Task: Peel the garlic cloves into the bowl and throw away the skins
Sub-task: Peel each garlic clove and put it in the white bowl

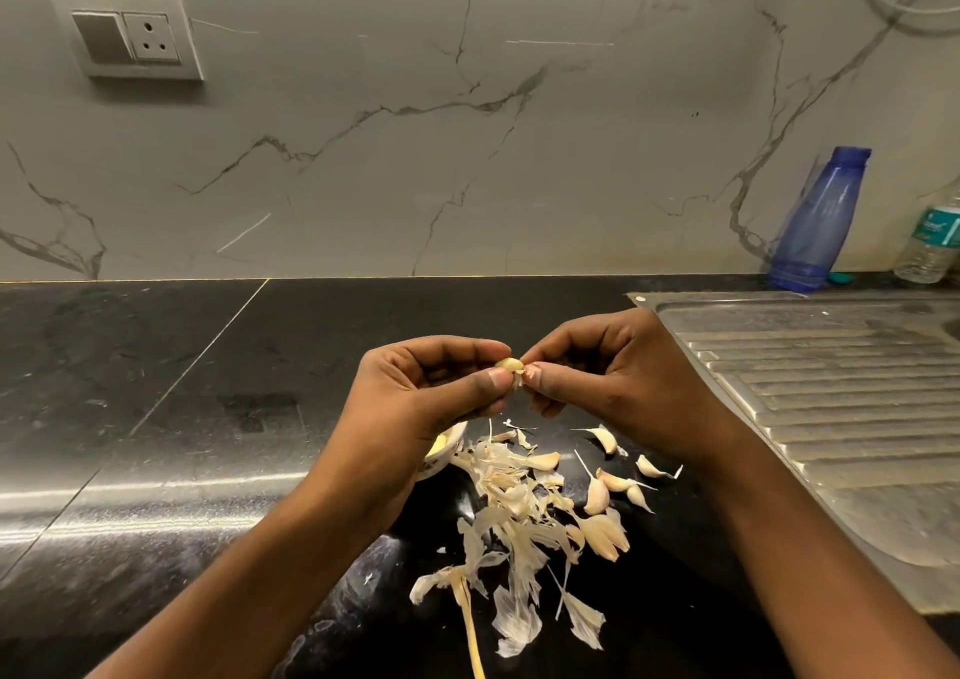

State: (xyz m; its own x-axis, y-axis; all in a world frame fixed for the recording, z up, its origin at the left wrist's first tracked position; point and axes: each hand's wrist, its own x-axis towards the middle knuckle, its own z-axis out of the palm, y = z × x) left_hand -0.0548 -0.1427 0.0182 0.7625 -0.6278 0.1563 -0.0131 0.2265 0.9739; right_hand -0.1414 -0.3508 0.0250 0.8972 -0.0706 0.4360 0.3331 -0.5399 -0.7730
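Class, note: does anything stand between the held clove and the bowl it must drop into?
No separate object. Only the left hand, pinching the clove with the right hand, overhangs the bowl, hiding most of it.

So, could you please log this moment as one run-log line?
step: peeling | left hand: pinches clove | right hand: pinches clove | bowl: partly hidden by left hand | skins: on counter

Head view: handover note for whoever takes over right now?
Hands: left hand pinches a clove; right hand pinches the skin at its tip, mid-peel.
The bowl sits under the left wrist, with something yellowish inside.
The skins lie piled on the counter, not binned.
Left: this clove, several unpeeled cloves right of the pile, then the skins.
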